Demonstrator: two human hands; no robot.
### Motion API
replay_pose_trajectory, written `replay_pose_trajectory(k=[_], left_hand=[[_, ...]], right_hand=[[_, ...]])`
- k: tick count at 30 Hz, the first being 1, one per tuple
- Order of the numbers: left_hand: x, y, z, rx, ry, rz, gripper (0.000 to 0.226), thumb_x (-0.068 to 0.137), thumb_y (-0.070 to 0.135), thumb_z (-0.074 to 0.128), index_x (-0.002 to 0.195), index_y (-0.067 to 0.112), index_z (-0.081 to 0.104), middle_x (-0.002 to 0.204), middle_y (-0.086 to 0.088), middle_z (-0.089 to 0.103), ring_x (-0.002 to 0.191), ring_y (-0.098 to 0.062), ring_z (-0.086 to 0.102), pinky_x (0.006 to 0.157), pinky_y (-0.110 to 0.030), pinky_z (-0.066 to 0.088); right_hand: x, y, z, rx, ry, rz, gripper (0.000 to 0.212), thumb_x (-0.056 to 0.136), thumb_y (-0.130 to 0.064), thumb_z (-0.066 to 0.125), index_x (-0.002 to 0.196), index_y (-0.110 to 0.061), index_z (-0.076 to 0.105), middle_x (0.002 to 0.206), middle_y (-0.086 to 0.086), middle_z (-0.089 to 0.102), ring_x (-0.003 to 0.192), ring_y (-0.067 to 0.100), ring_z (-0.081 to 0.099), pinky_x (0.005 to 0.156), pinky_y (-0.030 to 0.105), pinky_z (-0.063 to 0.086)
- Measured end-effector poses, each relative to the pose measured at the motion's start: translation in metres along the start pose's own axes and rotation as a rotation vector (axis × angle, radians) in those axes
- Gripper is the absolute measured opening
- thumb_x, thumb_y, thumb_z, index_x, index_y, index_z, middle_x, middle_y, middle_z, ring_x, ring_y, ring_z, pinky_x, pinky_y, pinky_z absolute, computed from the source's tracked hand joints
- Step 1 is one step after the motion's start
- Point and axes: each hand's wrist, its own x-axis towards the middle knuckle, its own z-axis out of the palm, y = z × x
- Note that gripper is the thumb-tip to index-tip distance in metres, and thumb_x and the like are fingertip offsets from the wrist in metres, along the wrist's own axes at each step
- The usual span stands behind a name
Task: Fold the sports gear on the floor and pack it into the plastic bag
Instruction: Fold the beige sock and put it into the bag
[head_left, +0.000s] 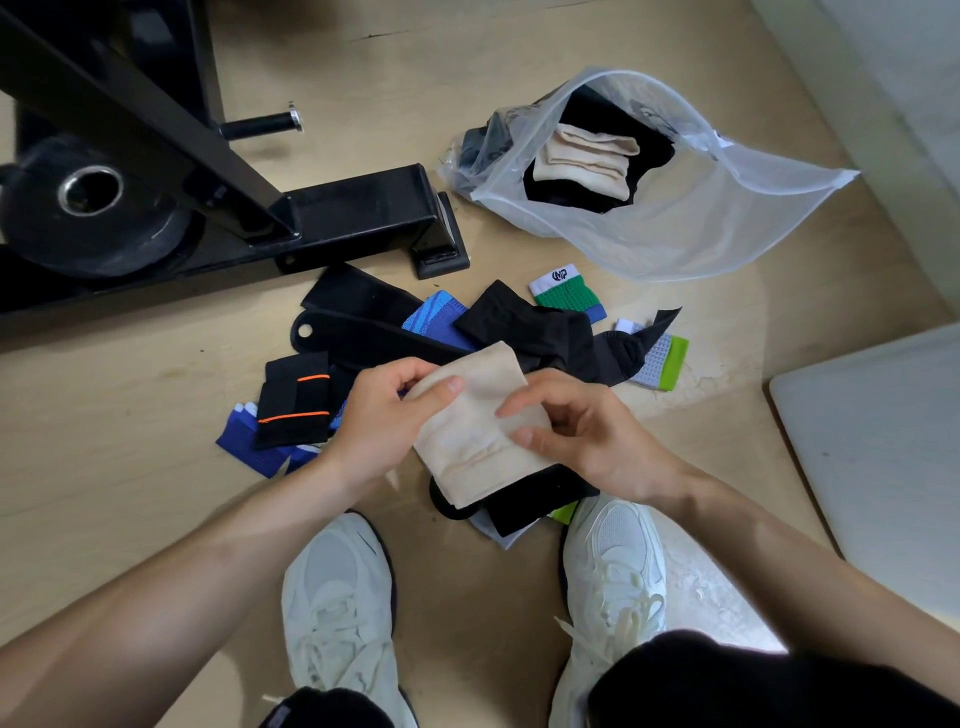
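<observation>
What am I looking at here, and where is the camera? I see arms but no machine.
There is no machine: a person works with bare hands. The single picture comes from a camera worn on the head, looking down, so you see both arms and the white shoes. The left hand and right hand hold a beige sleeve, with the fingers pinching its fabric. Under it, on the wooden floor, lies a heap of sports gear: black straps, a black band with orange stitching and a green wristband. Further off lies the open plastic bag, already holding a folded beige piece. A black metal frame stands at left.
</observation>
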Motion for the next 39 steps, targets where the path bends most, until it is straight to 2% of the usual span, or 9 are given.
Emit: replay_pose_trajectory(k=[5,10,16,19,23,27,30,33,39], left_hand=[[0.003,0.004,-0.008,0.144,-0.091,0.166,0.017,0.090,0.011,0.075,0.104,0.018,0.073,0.098,0.001,0.072,0.091,-0.018,0.069,0.081,-0.031,0.056],[-0.007,0.000,-0.002,0.405,-0.162,0.545,0.028,0.087,0.007,0.072,0.113,0.016,0.075,0.098,0.005,0.058,0.088,-0.016,0.061,0.074,-0.028,0.050],[-0.011,-0.001,0.006,0.579,-0.241,0.765,0.031,0.089,0.007,0.073,0.118,0.017,0.075,0.098,0.006,0.057,0.093,-0.014,0.051,0.078,-0.031,0.047],[-0.015,0.003,0.007,0.572,-0.297,0.714,0.031,0.084,0.022,0.077,0.115,0.020,0.075,0.105,0.007,0.057,0.102,-0.014,0.053,0.085,-0.032,0.048],[-0.015,0.009,0.007,0.293,-0.334,0.335,0.025,0.083,0.042,0.070,0.106,0.032,0.069,0.129,0.011,0.050,0.124,-0.014,0.055,0.103,-0.029,0.048],[-0.014,0.014,0.010,0.189,-0.463,0.159,0.022,0.089,0.022,0.072,0.106,0.030,0.062,0.110,0.012,0.063,0.097,-0.014,0.067,0.083,-0.043,0.055],[-0.012,0.020,0.008,0.196,-0.462,0.171,0.028,0.088,0.008,0.073,0.103,0.031,0.064,0.097,0.010,0.066,0.086,-0.019,0.069,0.074,-0.044,0.056],[-0.009,0.036,0.009,0.237,-0.444,0.197,0.032,0.084,0.010,0.078,0.099,0.035,0.063,0.098,0.007,0.069,0.088,-0.022,0.071,0.074,-0.048,0.060],[0.001,0.082,0.016,0.310,-0.263,0.397,0.024,0.079,0.014,0.082,0.090,0.029,0.067,0.096,0.009,0.071,0.087,-0.017,0.068,0.076,-0.044,0.058]], right_hand=[[0.000,0.001,-0.003,0.101,0.091,0.182,0.033,0.087,-0.001,0.072,0.118,-0.013,0.068,0.112,0.014,0.071,0.101,0.035,0.070,0.090,0.045,0.058],[0.002,-0.003,-0.006,0.303,0.139,0.244,0.033,0.087,0.001,0.070,0.119,-0.008,0.064,0.116,0.020,0.067,0.093,0.031,0.071,0.074,0.034,0.061],[0.001,-0.008,-0.005,0.449,0.181,0.303,0.032,0.085,-0.026,0.069,0.111,-0.008,0.063,0.093,0.009,0.069,0.086,0.023,0.069,0.072,0.038,0.060],[0.002,-0.002,-0.003,0.406,0.250,0.264,0.021,0.088,-0.010,0.070,0.105,-0.005,0.058,0.082,0.009,0.065,0.074,0.022,0.066,0.061,0.034,0.057],[-0.001,-0.004,-0.004,0.379,0.242,0.189,0.027,0.090,0.006,0.064,0.111,-0.007,0.053,0.089,0.008,0.066,0.071,0.017,0.063,0.058,0.029,0.053],[-0.007,-0.012,-0.009,0.247,0.208,0.103,0.049,0.089,0.010,0.064,0.127,-0.018,0.051,0.103,0.014,0.061,0.072,0.017,0.062,0.063,0.032,0.053],[-0.011,-0.020,-0.018,0.106,0.108,0.053,0.033,0.089,0.011,0.064,0.115,-0.008,0.055,0.112,0.016,0.062,0.078,0.020,0.062,0.067,0.039,0.053],[-0.012,-0.031,-0.027,0.007,0.016,0.018,0.016,0.090,0.000,0.069,0.096,-0.001,0.054,0.117,0.014,0.067,0.094,0.042,0.064,0.078,0.059,0.052],[-0.005,-0.071,-0.052,-0.315,-0.070,-0.038,0.014,0.089,-0.010,0.070,0.097,-0.022,0.071,0.103,0.009,0.071,0.090,0.044,0.062,0.080,0.063,0.048]])
